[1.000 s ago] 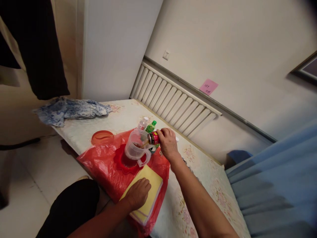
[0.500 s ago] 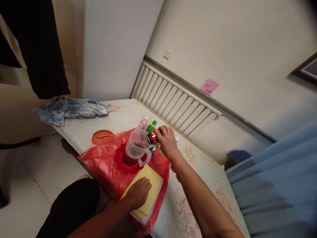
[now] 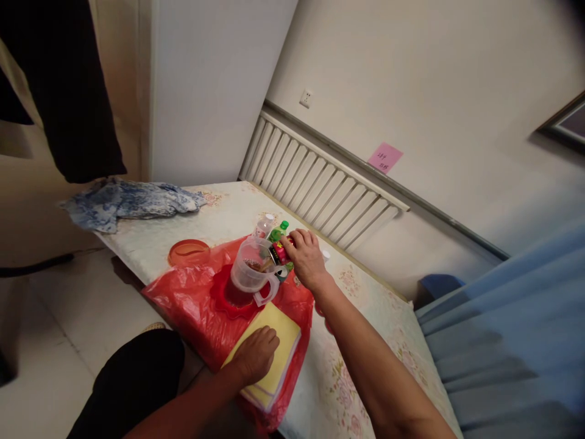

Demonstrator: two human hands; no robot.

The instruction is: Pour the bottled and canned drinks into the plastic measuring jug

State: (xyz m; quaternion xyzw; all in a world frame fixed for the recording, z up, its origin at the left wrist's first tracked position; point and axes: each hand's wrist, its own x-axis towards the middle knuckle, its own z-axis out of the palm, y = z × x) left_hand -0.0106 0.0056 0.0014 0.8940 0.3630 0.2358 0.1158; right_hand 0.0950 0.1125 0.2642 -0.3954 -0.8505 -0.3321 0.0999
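I've a pour underway, clear jug [image 3: 248,275] on red dish [image 3: 219,294] part-filled, right hand [image 3: 309,260] closed around the red can [image 3: 280,252] tipped over the jug, what's left inside unseen, left hand [image 3: 257,356] on yellow cloth [image 3: 282,333], can't tell its grip.

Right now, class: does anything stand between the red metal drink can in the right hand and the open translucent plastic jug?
Nothing visible: the right hand holds the can tilted at the jug, and brown liquid streams straight inside.
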